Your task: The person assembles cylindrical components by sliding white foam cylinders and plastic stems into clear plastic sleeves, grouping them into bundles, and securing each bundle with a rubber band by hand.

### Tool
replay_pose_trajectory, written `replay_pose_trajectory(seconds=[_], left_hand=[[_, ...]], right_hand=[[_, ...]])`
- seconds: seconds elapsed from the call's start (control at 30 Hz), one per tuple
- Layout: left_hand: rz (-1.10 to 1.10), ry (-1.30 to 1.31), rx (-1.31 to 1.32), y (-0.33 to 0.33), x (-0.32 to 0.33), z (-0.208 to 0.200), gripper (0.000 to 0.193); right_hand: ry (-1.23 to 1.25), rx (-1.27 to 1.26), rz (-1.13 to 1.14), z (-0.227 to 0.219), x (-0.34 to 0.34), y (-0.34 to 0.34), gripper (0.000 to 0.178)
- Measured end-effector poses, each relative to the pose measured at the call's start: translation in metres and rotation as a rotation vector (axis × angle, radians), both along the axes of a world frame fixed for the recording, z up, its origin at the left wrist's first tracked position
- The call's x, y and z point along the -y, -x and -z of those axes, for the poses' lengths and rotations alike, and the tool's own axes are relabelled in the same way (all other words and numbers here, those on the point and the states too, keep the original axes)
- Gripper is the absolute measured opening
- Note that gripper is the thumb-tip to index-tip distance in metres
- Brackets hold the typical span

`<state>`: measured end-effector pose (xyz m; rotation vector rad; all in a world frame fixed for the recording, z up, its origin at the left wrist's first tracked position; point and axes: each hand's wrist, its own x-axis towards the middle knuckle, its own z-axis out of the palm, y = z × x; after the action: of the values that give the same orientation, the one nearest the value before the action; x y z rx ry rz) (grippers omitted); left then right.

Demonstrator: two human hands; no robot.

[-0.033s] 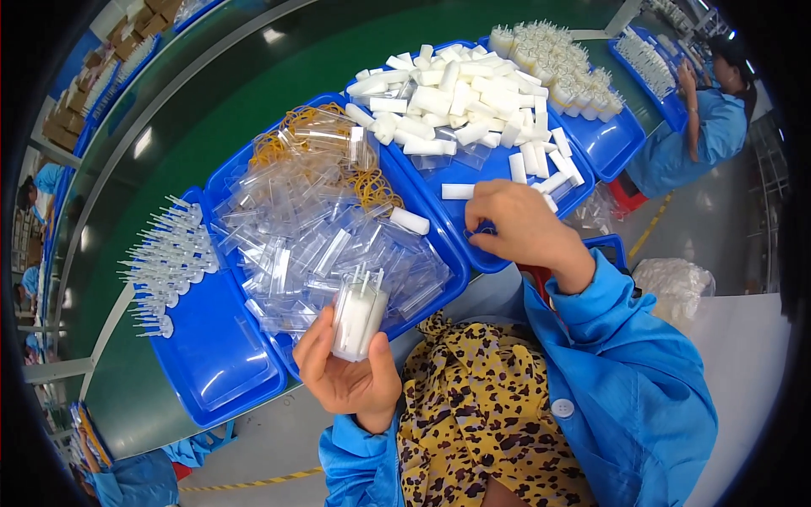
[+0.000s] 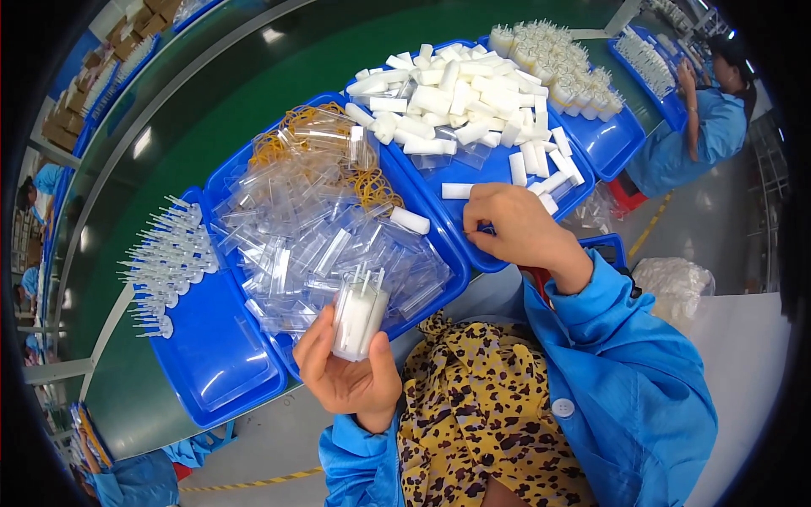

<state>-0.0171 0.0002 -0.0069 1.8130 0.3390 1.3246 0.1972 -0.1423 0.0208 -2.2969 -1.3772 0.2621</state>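
My left hand (image 2: 355, 372) is closed round a small assembly of white foam blocks with clear plastic strips (image 2: 359, 325). Thin white prongs stick up from its top. It is held upright over the near edge of a blue tray (image 2: 452, 262) of loose clear plastic pieces (image 2: 287, 245). My right hand (image 2: 515, 224) hovers above the near left corner of the tray of foam pieces (image 2: 427, 173), thumb and fingertips pinched together. Whatever may be between them is hidden. A single white foam block (image 2: 457, 191) lies just left of its knuckles.
Yellow rubber bands (image 2: 372, 186) lie among the clear pieces, with a loose foam block (image 2: 410, 220) beside them. White pronged parts (image 2: 173, 253) stand at the left. Banded foam assemblies (image 2: 557, 63) fill the far right tray. A co-worker (image 2: 697, 127) sits at the right.
The fingers of my right hand have drawn slightly closer together. My left hand and its foam assembly are in the same place.
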Motion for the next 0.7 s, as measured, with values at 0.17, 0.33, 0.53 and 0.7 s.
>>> replay_pose_trajectory(seconds=[0.17, 0.33, 0.53, 0.7], left_hand=[[0.028, 0.071, 0.004, 0.002, -0.003, -0.007, 0.049], [0.538, 0.791, 0.173, 0.006, -0.009, -0.018, 0.053], [1.042, 1.394, 0.564, -0.001, -0.01, -0.02, 0.042], [0.899, 1.574, 0.527, -0.002, -0.005, -0.027, 0.048]], right_hand=[[-0.436, -0.487, 0.205, -0.002, -0.003, -0.013, 0.013], [-0.779, -1.291, 0.202, -0.001, -0.005, -0.009, 0.015], [-0.898, -1.712, 0.146, 0.001, -0.005, -0.011, 0.006], [-1.028, -1.7, 0.199, -0.023, -0.009, 0.002, 0.016]])
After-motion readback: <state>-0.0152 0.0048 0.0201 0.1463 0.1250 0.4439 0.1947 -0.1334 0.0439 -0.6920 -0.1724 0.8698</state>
